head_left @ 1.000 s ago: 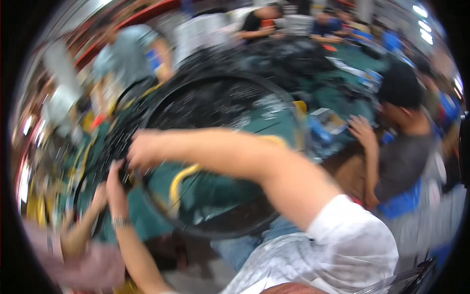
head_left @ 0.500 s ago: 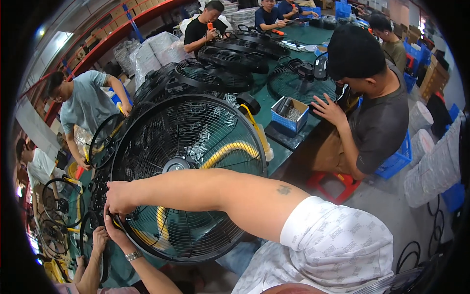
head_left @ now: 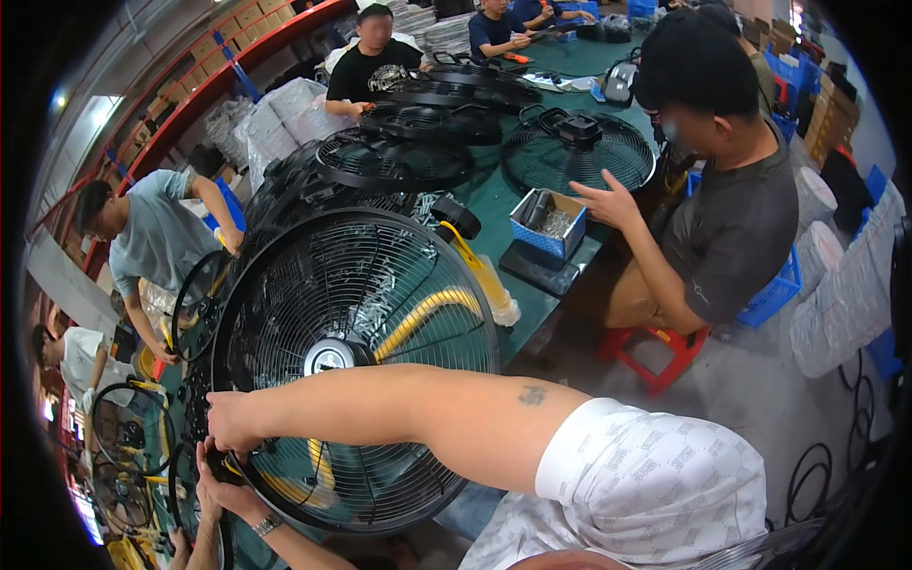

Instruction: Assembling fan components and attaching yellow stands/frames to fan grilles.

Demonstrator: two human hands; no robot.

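A large round black fan guard (head_left: 408, 313) stands tilted in front of me, with a silver-centred hub (head_left: 332, 355) in its middle. Across its lower part reaches my right arm; my right hand (head_left: 234, 421) is closed at the guard's left rim, and whatever its fingers pinch is hidden. Just below it, my left hand (head_left: 228, 489), with a watch at the wrist, curls its fingers against the same rim. Through the wires show a yellow corrugated tube (head_left: 432, 312) and a heap of loose screws (head_left: 376, 296). A co-worker's hand (head_left: 205, 502) is close beside my left one.
A blue box of small metal parts (head_left: 548, 224) sits on the green table (head_left: 532, 290)'s right edge. Further fans (head_left: 394, 157) are piled behind. A co-worker (head_left: 722, 180) sits close on my right, on a red stool (head_left: 655, 359); another (head_left: 166, 237) stands at left.
My view has shifted slightly, while both my hands stay at the guard's rim. The co-worker at right has raised a hand off the fan there; the far one in black has lowered an orange tool.
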